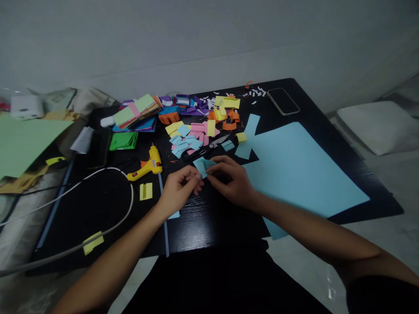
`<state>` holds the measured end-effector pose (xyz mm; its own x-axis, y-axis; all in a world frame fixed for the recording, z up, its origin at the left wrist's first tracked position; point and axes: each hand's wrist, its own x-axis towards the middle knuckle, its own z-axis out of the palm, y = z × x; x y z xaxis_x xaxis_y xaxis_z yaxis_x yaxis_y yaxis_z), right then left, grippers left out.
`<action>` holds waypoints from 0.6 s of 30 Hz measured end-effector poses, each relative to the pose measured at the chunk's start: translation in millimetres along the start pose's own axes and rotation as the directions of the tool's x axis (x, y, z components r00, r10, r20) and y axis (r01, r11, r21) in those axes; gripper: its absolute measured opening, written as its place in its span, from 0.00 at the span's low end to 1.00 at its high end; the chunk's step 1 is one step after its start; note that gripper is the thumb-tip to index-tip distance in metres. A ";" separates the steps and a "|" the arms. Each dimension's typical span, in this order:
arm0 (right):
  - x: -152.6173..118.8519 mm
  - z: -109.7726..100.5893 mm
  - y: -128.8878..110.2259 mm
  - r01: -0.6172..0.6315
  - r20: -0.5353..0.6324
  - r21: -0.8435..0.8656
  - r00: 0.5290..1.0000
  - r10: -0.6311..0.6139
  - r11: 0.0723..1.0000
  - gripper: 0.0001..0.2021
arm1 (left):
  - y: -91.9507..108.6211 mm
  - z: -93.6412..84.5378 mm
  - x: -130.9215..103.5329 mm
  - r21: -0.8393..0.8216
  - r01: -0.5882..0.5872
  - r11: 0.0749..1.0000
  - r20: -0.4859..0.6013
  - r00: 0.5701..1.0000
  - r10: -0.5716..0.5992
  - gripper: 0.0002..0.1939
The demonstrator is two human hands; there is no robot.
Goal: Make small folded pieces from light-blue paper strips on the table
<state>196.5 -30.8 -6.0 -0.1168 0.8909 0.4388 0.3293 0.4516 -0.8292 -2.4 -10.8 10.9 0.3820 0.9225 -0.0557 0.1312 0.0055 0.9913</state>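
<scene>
Black wood-grained tabletop [196, 233] meets a plain pale wall [209, 39] in dim light. Near its front edge, a small blue paper piece [200, 164] sits between two hands: the left hand [181, 185] pinches its near edge with thumb and forefinger, and the right hand [234, 179] pinches its right side — fingers curled, neither hand spread.

Judging by the grip, shaping this piece well calls for squaring the edges first, then pressing any crease firmly from one end to the other. Take the piece as the dial's centre: scissors [211, 146] lie at twelve to one, creased blue scraps [185, 147] at eleven, a yellow glue gun [153, 165] at nine. A large blue sheet [294, 168] spreads at three, under the right forearm — best kept light there, lest the sheet dent.
</scene>
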 end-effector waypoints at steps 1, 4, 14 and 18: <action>0.1 -0.1 0.2 0.018 -0.002 0.002 1.000 -0.018 1.000 0.05 | -0.3 -0.2 0.2 -0.006 0.002 1.000 0.000 1.000 -0.002 0.10; 0.6 -0.4 1.4 0.098 -0.022 -0.028 0.995 -0.099 0.995 0.05 | -0.7 -0.8 0.6 -0.029 0.007 1.000 0.002 1.000 -0.007 0.11; 2.0 -1.3 4.3 0.204 -0.042 -0.087 0.977 -0.208 0.975 0.04 | -1.0 -2.0 2.0 -0.095 0.006 0.995 0.031 1.000 -0.004 0.12; 1.3 -0.9 5.3 0.206 -0.042 -0.076 0.977 -0.209 0.976 0.04 | -0.9 -1.5 2.2 -0.107 0.007 0.994 0.034 0.999 -0.003 0.12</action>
<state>198.9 -27.3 -9.6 -0.1439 0.7739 0.6168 0.3688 0.6203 -0.6922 -3.1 -8.2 10.0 0.4127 0.9087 -0.0626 0.0354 0.0526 0.9980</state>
